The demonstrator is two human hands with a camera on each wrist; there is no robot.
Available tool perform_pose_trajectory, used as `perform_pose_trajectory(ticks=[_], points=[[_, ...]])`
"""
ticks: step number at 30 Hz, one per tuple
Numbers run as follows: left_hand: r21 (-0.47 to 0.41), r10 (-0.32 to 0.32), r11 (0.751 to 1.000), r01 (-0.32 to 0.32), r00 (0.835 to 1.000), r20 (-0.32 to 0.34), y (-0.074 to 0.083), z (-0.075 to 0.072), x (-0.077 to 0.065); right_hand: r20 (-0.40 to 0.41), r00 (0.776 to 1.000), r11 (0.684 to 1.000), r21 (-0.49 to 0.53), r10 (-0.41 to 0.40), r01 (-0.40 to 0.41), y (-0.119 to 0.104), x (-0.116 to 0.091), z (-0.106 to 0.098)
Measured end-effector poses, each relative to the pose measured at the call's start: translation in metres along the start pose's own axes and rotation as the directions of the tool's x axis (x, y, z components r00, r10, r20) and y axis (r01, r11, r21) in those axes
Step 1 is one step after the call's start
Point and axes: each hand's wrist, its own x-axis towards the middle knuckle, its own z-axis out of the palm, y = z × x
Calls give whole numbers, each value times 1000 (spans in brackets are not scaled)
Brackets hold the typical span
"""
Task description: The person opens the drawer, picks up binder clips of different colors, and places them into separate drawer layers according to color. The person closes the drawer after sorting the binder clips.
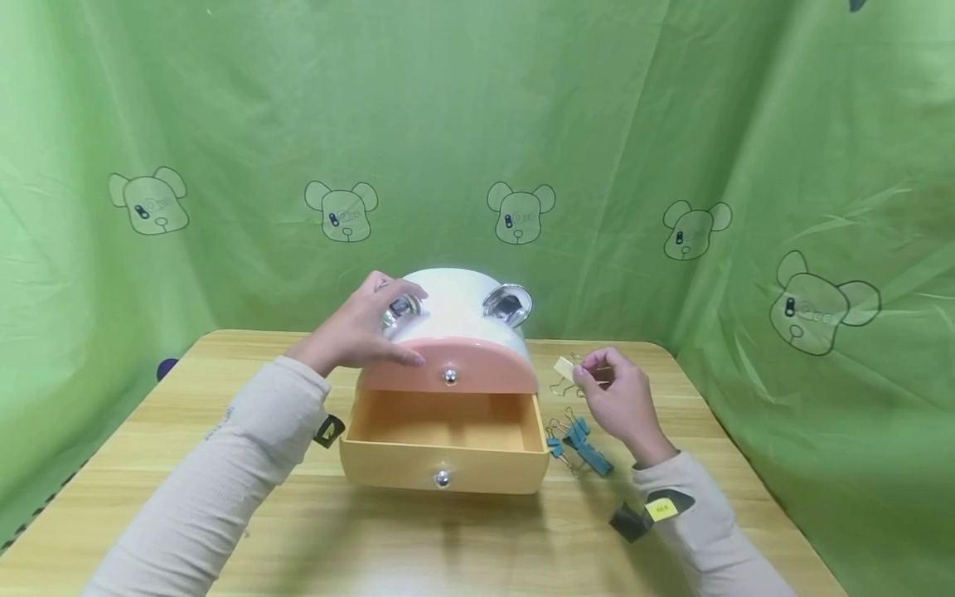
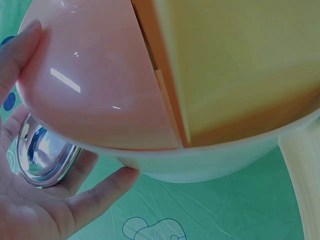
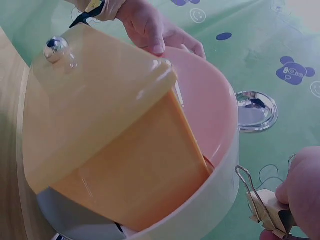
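Observation:
A white drawer box (image 1: 455, 303) with chrome ears (image 1: 508, 306) stands on the table. Its pink upper drawer (image 1: 488, 371) is in, while the yellow lower drawer (image 1: 388, 467) is pulled out, its visible inside bare. My left hand (image 1: 361, 329) grips the box's upper left side around one ear, thumb on the pink front; the left wrist view shows fingers behind that ear (image 2: 44, 152). To the right of the box, my right hand (image 1: 621, 396) pinches a pale yellow binder clip (image 3: 270, 206) between thumb and fingers. Wire handles show beside it.
Several blue binder clips (image 1: 589, 454) lie in a pile on the wooden table (image 1: 313, 539), right of the open drawer. Green curtains (image 1: 448, 99) with bear-head drawings hang behind and along both sides. Each wrist carries a black strap (image 1: 631, 522).

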Motion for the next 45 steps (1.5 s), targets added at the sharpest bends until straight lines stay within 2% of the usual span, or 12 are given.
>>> perform_pose_trajectory(ticks=[22, 29, 38, 45], points=[[4, -9, 1000, 9, 1000, 1, 1, 0, 1, 23, 998, 997, 61, -55, 53, -28, -14, -4], [9, -10, 1000, 10, 1000, 2, 1, 0, 0, 19, 995, 992, 83, -99, 97, -34, -17, -4], [2, -18, 1000, 18, 1000, 6, 1, -1, 0, 56, 990, 981, 153, -131, 121, -44, -22, -2], [3, -9, 1000, 9, 1000, 5, 2, -1, 0, 72, 980, 970, 172, -186, 171, -47, -24, 0]])
